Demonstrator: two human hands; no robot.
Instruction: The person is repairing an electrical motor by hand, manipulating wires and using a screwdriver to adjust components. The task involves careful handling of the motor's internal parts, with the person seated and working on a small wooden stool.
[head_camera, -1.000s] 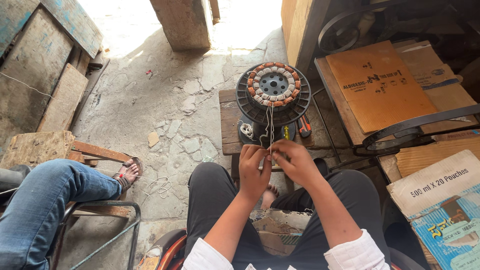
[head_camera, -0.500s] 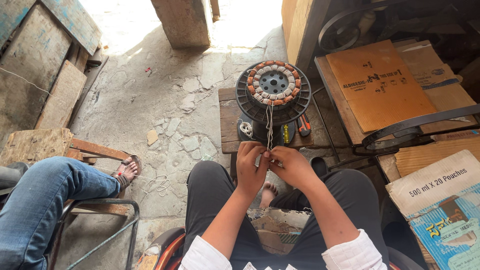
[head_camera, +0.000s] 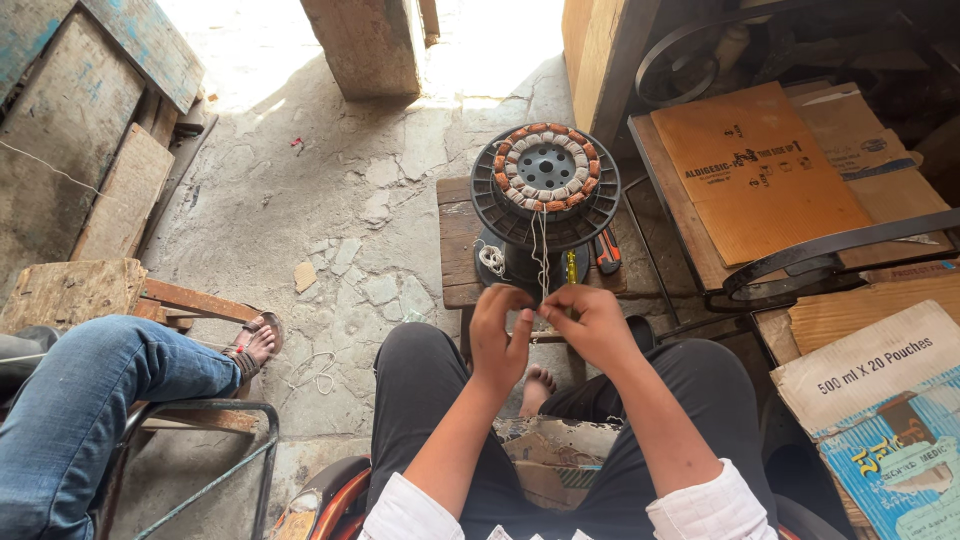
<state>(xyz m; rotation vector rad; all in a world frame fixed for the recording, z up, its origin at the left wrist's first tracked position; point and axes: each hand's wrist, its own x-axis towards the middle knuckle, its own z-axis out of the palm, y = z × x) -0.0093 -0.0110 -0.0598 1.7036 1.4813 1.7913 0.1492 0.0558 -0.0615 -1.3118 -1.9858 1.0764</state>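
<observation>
My left hand (head_camera: 500, 335) and right hand (head_camera: 592, 322) pinch the white lead wires (head_camera: 541, 250) between fingertips. The wires run up, just beyond my hands, to the wound fan stator (head_camera: 546, 180) on the small wooden worktop (head_camera: 458, 250).

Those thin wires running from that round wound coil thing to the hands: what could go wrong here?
Three possible risks. The thin wires run taut from the motor stator to the left hand and right hand; a hard tug might snap them. The stator sits on a small stand on the wooden stool, so pulling could tip it. The screwdrivers lie near the stool's edge and could get knocked off.
</observation>
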